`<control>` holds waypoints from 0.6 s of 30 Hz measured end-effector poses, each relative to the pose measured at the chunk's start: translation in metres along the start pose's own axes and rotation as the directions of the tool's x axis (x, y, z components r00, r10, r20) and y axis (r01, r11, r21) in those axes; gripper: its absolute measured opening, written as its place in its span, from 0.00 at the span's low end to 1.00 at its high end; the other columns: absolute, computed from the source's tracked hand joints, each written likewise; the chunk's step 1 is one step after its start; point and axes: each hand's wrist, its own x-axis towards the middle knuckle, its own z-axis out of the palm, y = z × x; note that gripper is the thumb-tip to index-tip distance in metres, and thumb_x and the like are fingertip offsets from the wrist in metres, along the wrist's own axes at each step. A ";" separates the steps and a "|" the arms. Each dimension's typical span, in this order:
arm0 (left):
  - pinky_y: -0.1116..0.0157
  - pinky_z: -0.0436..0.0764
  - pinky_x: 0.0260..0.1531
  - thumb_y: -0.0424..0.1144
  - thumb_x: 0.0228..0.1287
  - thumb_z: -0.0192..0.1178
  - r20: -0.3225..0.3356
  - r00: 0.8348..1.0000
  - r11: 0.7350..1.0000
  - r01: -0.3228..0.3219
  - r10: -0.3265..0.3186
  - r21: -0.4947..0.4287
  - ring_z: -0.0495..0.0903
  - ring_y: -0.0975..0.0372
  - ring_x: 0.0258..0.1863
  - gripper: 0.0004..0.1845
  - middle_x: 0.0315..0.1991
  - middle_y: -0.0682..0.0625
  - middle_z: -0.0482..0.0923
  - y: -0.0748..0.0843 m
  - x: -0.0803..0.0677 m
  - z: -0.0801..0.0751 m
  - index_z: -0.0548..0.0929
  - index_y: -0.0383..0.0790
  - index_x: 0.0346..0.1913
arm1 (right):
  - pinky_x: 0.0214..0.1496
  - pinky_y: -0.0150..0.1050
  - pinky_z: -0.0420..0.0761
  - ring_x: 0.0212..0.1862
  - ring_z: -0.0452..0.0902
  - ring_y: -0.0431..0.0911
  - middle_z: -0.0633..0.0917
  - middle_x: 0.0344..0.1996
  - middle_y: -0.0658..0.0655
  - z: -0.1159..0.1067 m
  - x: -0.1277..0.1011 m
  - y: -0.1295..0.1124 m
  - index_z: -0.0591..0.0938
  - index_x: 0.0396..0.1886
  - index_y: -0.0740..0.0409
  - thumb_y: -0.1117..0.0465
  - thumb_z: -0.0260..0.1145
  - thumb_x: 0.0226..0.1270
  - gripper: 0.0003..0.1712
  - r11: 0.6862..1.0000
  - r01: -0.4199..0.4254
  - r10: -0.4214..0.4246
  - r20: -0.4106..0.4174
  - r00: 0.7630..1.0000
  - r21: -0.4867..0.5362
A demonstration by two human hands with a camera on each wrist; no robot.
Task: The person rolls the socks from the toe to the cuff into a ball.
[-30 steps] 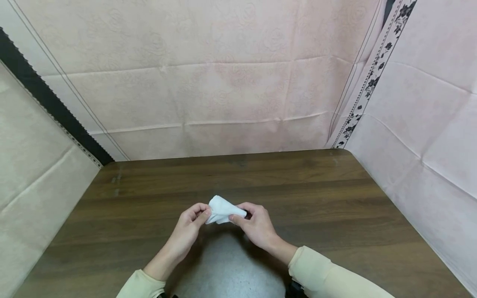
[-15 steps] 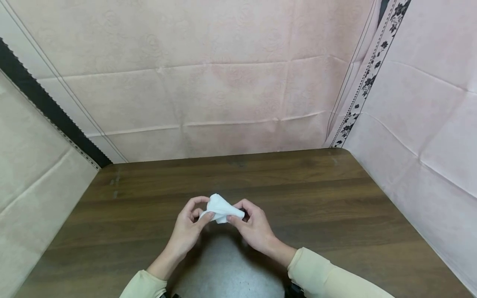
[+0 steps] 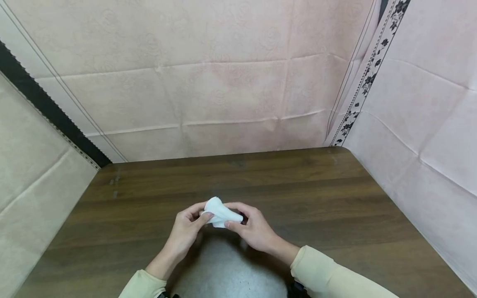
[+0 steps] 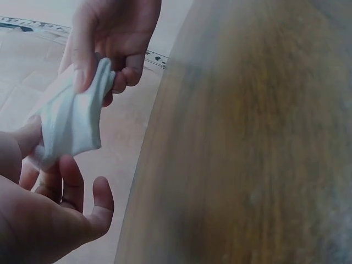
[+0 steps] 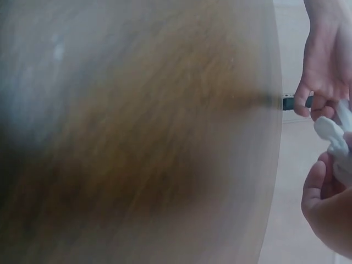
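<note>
A small white cloth, soft and folded, is held between both hands above the table. My left hand pinches its left end between thumb and fingers. At the other end, my right hand grips the narrower, gathered part. The left wrist view shows lengthwise folds in the cloth, with the left hand below and the right hand above. Only part of the cloth appears at the right edge of the right wrist view. Its exact kind cannot be told.
The brown wood-grain table spreads under the hands, with a greyish glare patch near its front. Pale patterned cloth sheets hang behind it and on both sides, close to its edges.
The cloth has been turned and shifted slightly between the hands, its right end dipping a little. My right fingers reach further left over it; the left fingers have shifted their hold.
</note>
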 end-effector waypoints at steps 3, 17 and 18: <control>0.66 0.80 0.41 0.30 0.67 0.65 0.052 0.999 1.000 0.002 -0.001 -0.012 0.78 0.61 0.38 0.14 0.39 0.45 0.83 -0.002 0.002 -0.004 0.84 0.29 0.53 | 0.40 0.34 0.80 0.42 0.79 0.43 0.84 0.47 0.52 -0.003 0.000 0.000 0.82 0.59 0.50 0.66 0.70 0.68 0.20 1.000 -0.006 0.006 0.050 0.999 0.010; 0.64 0.78 0.48 0.34 0.74 0.59 0.353 0.936 0.991 0.046 0.002 -0.127 0.80 0.63 0.43 0.09 0.43 0.53 0.85 -0.006 0.007 -0.026 0.85 0.37 0.51 | 0.41 0.35 0.80 0.41 0.76 0.41 0.83 0.41 0.50 -0.015 0.001 -0.005 0.83 0.60 0.53 0.66 0.70 0.67 0.21 0.980 0.137 -0.108 0.196 0.975 -0.142; 0.65 0.78 0.48 0.35 0.74 0.58 0.371 0.929 0.988 0.051 0.006 -0.144 0.80 0.63 0.44 0.08 0.43 0.53 0.85 -0.006 0.007 -0.027 0.85 0.40 0.50 | 0.39 0.35 0.79 0.39 0.75 0.41 0.82 0.40 0.49 -0.016 0.001 -0.005 0.83 0.60 0.53 0.65 0.70 0.67 0.21 0.974 0.159 -0.126 0.201 0.971 -0.159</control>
